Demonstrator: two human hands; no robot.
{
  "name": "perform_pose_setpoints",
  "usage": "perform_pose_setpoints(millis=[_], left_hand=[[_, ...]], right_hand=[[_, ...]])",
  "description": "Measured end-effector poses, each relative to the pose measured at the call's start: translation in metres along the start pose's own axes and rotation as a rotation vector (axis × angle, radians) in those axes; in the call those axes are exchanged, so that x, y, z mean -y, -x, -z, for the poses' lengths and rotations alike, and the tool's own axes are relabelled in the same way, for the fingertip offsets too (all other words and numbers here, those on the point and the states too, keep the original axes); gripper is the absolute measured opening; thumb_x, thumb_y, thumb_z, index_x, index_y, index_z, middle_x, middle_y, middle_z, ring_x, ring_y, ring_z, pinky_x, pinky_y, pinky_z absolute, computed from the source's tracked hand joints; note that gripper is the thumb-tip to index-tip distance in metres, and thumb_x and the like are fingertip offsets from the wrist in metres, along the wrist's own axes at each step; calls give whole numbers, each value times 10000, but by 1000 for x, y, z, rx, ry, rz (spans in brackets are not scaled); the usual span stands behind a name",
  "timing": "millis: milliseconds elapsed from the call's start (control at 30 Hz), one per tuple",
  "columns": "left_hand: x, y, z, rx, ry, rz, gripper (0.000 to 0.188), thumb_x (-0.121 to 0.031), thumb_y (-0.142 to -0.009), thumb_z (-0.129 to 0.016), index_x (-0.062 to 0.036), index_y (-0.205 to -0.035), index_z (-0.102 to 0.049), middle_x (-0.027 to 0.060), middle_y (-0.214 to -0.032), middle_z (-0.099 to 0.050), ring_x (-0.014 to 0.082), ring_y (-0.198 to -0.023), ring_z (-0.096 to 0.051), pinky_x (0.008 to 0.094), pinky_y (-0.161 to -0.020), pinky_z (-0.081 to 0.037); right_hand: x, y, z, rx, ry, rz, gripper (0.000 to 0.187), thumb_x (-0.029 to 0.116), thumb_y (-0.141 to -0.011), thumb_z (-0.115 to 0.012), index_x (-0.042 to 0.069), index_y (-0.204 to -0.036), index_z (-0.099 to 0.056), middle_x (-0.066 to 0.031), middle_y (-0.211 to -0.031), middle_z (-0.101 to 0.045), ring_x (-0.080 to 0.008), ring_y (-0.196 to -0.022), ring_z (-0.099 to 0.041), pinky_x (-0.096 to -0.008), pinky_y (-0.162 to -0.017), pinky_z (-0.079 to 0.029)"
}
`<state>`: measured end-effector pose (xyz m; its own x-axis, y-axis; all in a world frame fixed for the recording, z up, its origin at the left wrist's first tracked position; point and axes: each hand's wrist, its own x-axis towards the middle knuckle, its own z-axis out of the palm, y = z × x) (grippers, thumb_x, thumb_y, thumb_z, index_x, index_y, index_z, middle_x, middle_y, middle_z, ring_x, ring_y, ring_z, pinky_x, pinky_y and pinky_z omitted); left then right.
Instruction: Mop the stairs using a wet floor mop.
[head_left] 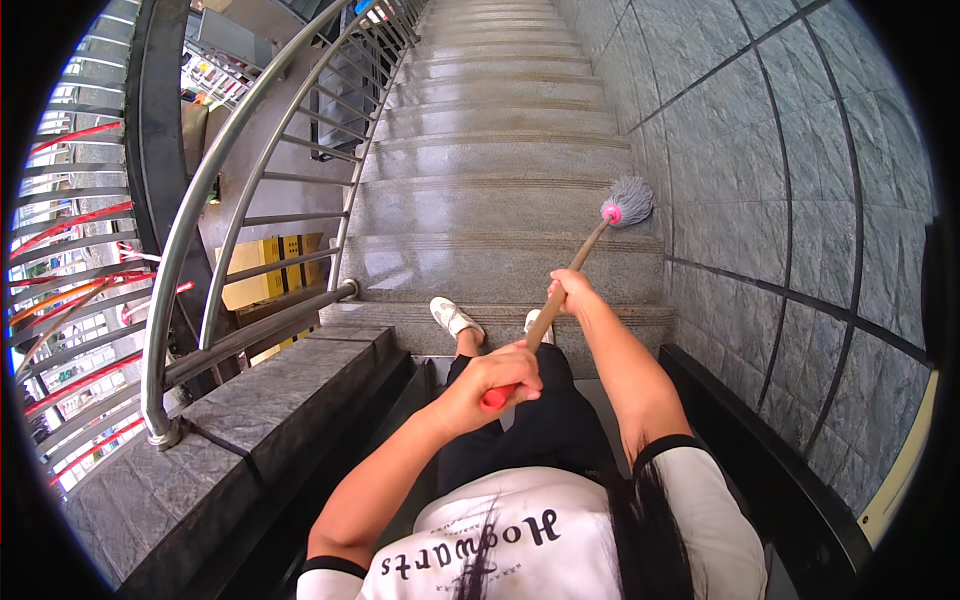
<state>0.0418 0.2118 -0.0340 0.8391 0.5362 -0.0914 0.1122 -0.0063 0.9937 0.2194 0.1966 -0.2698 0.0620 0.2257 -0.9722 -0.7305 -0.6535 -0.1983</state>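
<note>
A mop (590, 247) with a wooden handle slants across in front of me, away toward the right. Near the handle's red end, my left hand (497, 375) is wrapped round it, close to my body. Farther up the shaft, my right hand (570, 288) grips it with the fingers closed. Beyond a pink collar, the grey string mop head (630, 201) rests on a stair by the right wall. The stone staircase (490, 205) has a wet-looking shine and runs down ahead of my feet.
On the left a metal railing (215, 165) follows the stairs, set on a grey stone ledge (290, 375). A grey tiled wall (740, 200) borders the right. My white shoes (456, 320) stand at a step near the top of the picture's lower half. Yellow boxes (265, 275) show through the railing.
</note>
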Motion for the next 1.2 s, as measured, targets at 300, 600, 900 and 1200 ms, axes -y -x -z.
perform_pose_setpoints(millis=[300, 600, 900, 1200], left_hand=[[-64, 103, 102, -76, -314, 269, 105, -8, -642, -616, -43, -693, -530, 51, -705, -520, 207, -763, -528, 395, -882, -347], [-71, 118, 123, -347, -534, 177, 190, -22, -580, -661, -59, -675, -501, 24, -706, -530, 228, -815, -546, 425, -851, -378], [-127, 143, 167, -782, -265, -406, 333, -299, -683, -653, -70, -584, -434, 0, -469, -438, 147, -424, -435, 285, -491, -372], [-188, 164, 199, -865, 68, -855, 275, -286, -732, -607, -53, -666, -476, 9, -425, -420, 114, -370, -413, 269, -393, -365]], right_hand=[[-106, 24, -217, 394, 13, -211, 124, 67, -720, -483, 58, -619, -414, -46, -501, -416, -167, -437, -435, -313, -412, -396], [-149, 39, -312, 819, -122, -337, 188, 128, -738, -505, 55, -581, -430, -65, -505, -446, -176, -471, -439, -293, -434, -392], [-110, 137, -335, 986, -224, -313, 147, 187, -768, -518, 44, -746, -497, -73, -683, -545, -205, -669, -543, -321, -662, -457], [-63, 39, -316, 413, -461, -209, 146, 137, -759, -517, 52, -769, -399, -57, -606, -462, -183, -584, -488, -352, -625, -446]])
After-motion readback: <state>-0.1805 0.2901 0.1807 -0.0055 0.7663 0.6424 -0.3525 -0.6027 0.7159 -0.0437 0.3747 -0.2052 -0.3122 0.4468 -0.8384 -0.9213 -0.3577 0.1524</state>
